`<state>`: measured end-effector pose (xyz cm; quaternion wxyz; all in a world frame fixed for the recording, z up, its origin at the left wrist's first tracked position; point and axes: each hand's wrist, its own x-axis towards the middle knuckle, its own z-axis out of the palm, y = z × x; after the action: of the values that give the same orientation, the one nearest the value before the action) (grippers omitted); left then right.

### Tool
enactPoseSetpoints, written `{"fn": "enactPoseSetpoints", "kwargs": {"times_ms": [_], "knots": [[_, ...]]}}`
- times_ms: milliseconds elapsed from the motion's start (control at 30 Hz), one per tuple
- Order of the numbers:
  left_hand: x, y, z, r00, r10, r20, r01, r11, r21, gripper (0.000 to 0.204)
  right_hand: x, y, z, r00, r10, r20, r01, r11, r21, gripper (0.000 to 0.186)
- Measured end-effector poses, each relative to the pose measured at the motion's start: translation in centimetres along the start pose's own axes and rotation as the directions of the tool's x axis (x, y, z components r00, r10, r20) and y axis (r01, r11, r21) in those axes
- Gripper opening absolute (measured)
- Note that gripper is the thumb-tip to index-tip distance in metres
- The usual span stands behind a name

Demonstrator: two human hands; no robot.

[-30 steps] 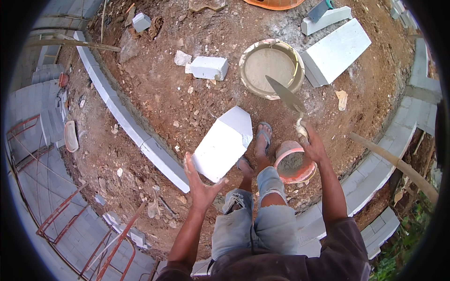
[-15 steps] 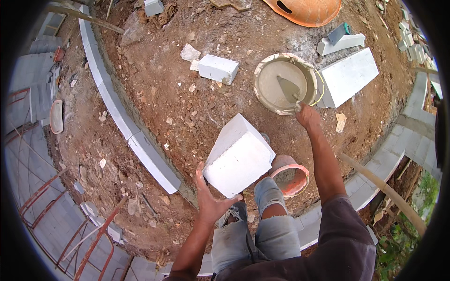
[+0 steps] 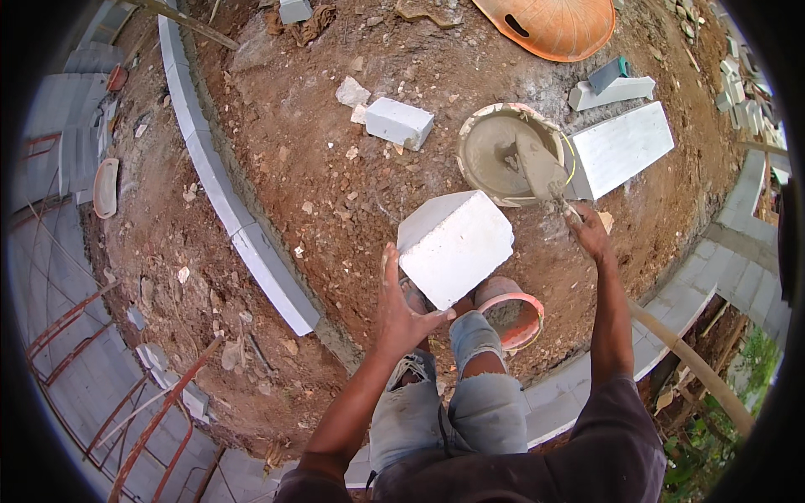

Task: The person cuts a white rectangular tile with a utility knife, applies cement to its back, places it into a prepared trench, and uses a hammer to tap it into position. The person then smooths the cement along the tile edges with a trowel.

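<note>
My left hand grips a white lightweight block from below and holds it tilted in front of my knees. My right hand is stretched forward and closed on the handle of a trowel. The trowel blade is over a round bucket of grey mortar that stands on the red dirt. A smaller pink bucket sits by my right knee, partly hidden by the block.
A low curved wall of white blocks runs along the left. A large white block lies right of the mortar bucket; a small block piece lies behind. An orange basin is at the top. Red scaffold bars lie lower left.
My right hand moved the trowel from near the pink bucket forward over the mortar bucket. The block in my left hand has turned and risen toward the centre.
</note>
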<state>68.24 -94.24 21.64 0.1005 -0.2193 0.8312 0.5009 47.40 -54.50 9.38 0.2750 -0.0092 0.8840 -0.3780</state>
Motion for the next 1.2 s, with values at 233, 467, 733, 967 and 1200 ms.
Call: {"fn": "enactPoseSetpoints", "kwargs": {"times_ms": [233, 467, 733, 967, 1200], "knots": [[1.2, 0.2, 0.5, 0.994, 0.096, -0.06, -0.098, 0.994, -0.037, 0.135, -7.0, -12.2, -9.1, 0.968, -0.165, 0.189, 0.161, 0.986, 0.032, 0.04], [0.7, -1.0, -0.1, 0.989, 0.136, -0.059, -0.141, 0.985, -0.094, 0.137, -8.0, -22.5, -6.4, 0.676, -0.646, 0.356, 0.718, 0.468, -0.515, 0.046], [-0.4, -2.1, -1.9, 0.999, 0.036, 0.023, -0.031, 0.983, -0.179, 0.142, -8.8, -24.9, -3.7, 0.654, -0.691, 0.307, 0.686, 0.371, -0.626, 0.044], [-1.3, -3.0, -3.1, 0.993, 0.118, -0.033, -0.121, 0.983, -0.139, 0.144, -9.8, -24.5, -1.7, 0.632, -0.748, 0.202, 0.677, 0.405, -0.615, 0.045], [-2.1, -1.6, -6.5, 0.997, -0.046, 0.057, 0.032, 0.976, 0.216, 0.144, -9.6, -15.9, 1.1, 0.945, -0.317, -0.084, 0.286, 0.922, -0.262, 0.041]]}}
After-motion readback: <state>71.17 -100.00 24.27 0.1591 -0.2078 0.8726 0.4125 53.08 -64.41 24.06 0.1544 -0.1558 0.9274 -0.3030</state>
